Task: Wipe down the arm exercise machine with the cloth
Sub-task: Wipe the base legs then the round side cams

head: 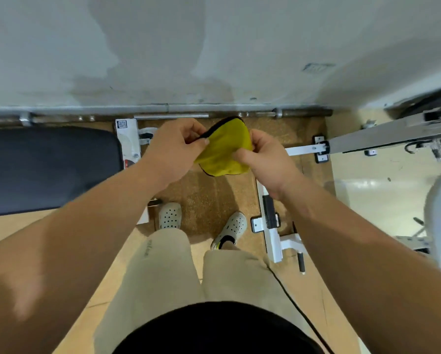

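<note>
Cloth [222, 149] held up btwn both hands, above the brown mat [209, 200]. Left hand [172, 146] pinches its left edge w/ thumb & curled fingers; right hand [263, 159] grips its right side, thumb on top. Cloth is yellow, bunched/folded, w/ dark trim along upper & lower edges.

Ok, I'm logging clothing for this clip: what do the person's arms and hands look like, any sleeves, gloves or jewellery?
No sleeves show anywhere up to the frame's edge. The left hand and right hand wear no gloves; no watch, bracelet or ring shows.
</note>
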